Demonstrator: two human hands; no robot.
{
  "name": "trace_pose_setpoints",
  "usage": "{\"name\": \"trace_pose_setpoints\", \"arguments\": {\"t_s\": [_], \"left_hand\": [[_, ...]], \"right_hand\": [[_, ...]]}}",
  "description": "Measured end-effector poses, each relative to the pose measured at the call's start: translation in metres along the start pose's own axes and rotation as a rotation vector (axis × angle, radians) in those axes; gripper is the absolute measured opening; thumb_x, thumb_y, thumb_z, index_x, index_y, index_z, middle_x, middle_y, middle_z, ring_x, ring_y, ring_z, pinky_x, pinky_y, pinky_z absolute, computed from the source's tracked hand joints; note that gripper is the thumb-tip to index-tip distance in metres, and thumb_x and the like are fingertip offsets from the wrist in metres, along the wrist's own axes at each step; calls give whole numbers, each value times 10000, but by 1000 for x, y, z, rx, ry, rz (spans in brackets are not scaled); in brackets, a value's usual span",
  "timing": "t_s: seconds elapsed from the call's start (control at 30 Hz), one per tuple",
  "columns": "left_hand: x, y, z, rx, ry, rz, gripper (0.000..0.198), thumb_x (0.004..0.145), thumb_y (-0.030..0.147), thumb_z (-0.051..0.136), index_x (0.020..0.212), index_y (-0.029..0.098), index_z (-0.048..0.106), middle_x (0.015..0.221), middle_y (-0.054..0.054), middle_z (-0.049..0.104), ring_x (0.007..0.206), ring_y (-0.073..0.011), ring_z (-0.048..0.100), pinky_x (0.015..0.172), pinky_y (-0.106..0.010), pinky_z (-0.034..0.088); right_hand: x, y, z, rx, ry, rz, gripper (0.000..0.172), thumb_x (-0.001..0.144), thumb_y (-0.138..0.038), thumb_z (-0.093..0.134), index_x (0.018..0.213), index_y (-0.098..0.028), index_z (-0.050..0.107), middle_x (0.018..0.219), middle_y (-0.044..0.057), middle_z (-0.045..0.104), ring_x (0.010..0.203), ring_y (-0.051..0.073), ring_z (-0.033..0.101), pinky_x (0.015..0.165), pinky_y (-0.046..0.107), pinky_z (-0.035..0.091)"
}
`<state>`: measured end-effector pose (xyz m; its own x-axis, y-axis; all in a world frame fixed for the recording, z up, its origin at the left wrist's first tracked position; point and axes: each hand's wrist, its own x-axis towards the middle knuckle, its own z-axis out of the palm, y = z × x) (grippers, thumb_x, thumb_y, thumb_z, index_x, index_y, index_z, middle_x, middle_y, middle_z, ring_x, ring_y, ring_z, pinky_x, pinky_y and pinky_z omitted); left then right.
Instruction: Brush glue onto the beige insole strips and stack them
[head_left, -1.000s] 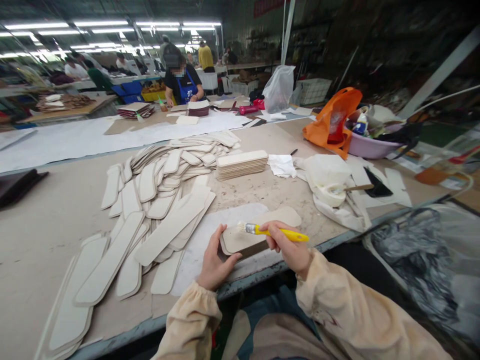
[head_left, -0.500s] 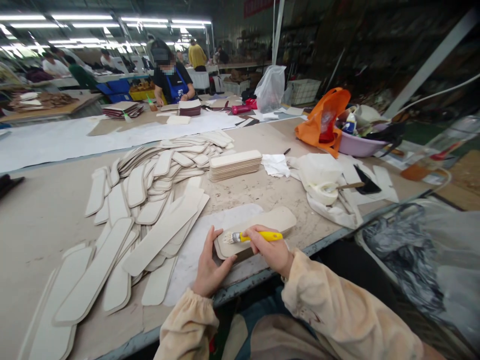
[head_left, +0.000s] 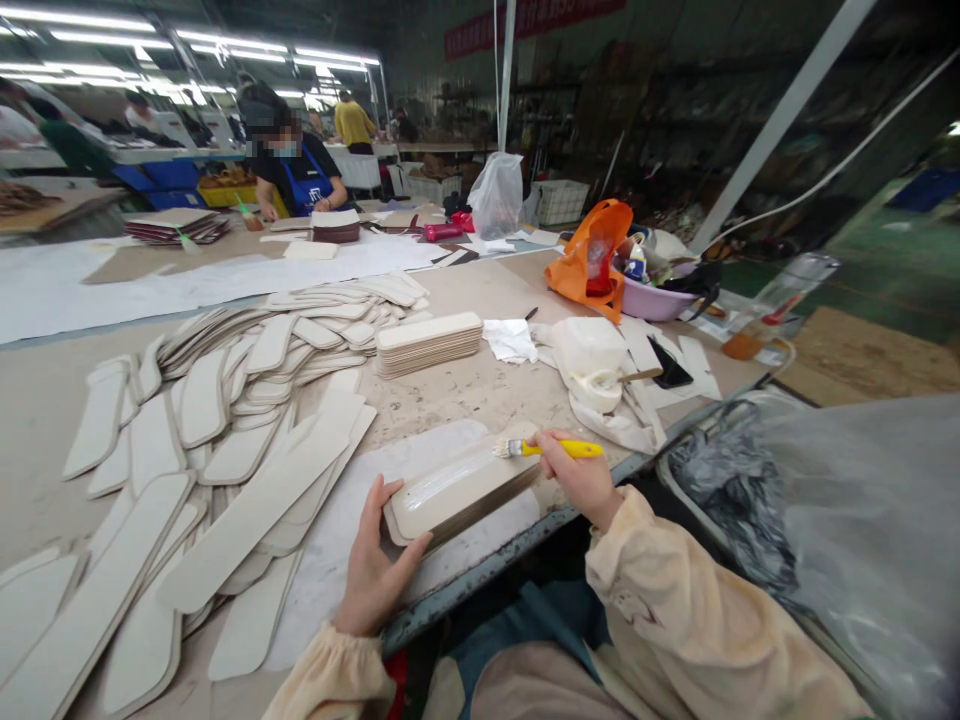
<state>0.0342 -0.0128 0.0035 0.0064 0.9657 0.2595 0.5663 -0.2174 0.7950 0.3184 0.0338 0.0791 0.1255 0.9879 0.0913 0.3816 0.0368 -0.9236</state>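
My right hand (head_left: 581,475) grips a paintbrush (head_left: 571,449) with a yellow handle. Its pale bristles touch the top of a stack of cream rounded panels (head_left: 469,490). A wet, glossy streak runs along the top panel from the left end to the bristles. My left hand (head_left: 379,560) clasps the left end of this stack, thumb at the near side and fingers at the far side. Under the stack lies a white sheet (head_left: 322,545). To the left spreads a loose heap of similar panels (head_left: 255,510).
Behind stands a neat panel stack (head_left: 429,345), beside crumpled white paper (head_left: 510,340). A white tub (head_left: 592,365) with a stick sits on a cloth at the right. Farther back are an orange bag (head_left: 589,255) and a purple basin (head_left: 656,298). A co-worker (head_left: 296,175) is across the table.
The brush has moved rightward along the top panel, leaving a longer glossy streak. My left hand still clasps the stack's left end. The whole view has shifted to the right.
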Motion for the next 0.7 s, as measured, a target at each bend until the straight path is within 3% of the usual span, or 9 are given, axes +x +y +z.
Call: {"name": "trace_pose_setpoints", "arguments": {"t_s": [0.2, 0.33, 0.4, 0.53, 0.7], "left_hand": [[0, -2, 1, 6, -1, 6, 809, 801, 382, 644, 1466, 207, 216, 1394, -117, 462, 1366, -281, 361, 1144, -501, 284], [0, 1, 0, 4, 6, 4, 782, 804, 375, 641, 1455, 205, 242, 1392, -119, 462, 1354, -270, 383, 1142, -476, 293], [-1, 2, -1, -6, 5, 7, 796, 801, 370, 644, 1458, 203, 227, 1381, -119, 470, 1341, -263, 400, 1138, -468, 299], [-1, 3, -1, -52, -5, 3, 845, 789, 362, 658, 1469, 213, 178, 1368, -113, 477, 1315, -255, 427, 1127, -466, 309], [-2, 0, 1, -126, -17, -9, 864, 781, 341, 670, 1474, 237, 164, 1377, -111, 456, 1291, -247, 443, 1110, -455, 331]], "right_hand": [[8, 10, -25, -94, 107, -7, 348, 896, -450, 465, 793, -183, 663, 509, -41, 481, 536, 137, 496, 613, 269, 403], [-1, 4, -22, -53, 164, -60, 331, 881, -458, 520, 780, -173, 654, 521, -33, 488, 531, 128, 489, 561, 258, 389], [-10, -5, -10, 53, 97, -60, 343, 889, -472, 511, 816, -169, 654, 518, -37, 480, 512, 120, 469, 536, 253, 378], [-29, -26, 28, 299, -179, 75, 380, 894, -504, 476, 872, -162, 641, 491, -53, 464, 440, 94, 388, 452, 233, 319], [-37, -37, 69, 345, -392, 146, 364, 889, -473, 457, 851, -164, 644, 467, -62, 458, 425, 85, 382, 452, 223, 317]]}}
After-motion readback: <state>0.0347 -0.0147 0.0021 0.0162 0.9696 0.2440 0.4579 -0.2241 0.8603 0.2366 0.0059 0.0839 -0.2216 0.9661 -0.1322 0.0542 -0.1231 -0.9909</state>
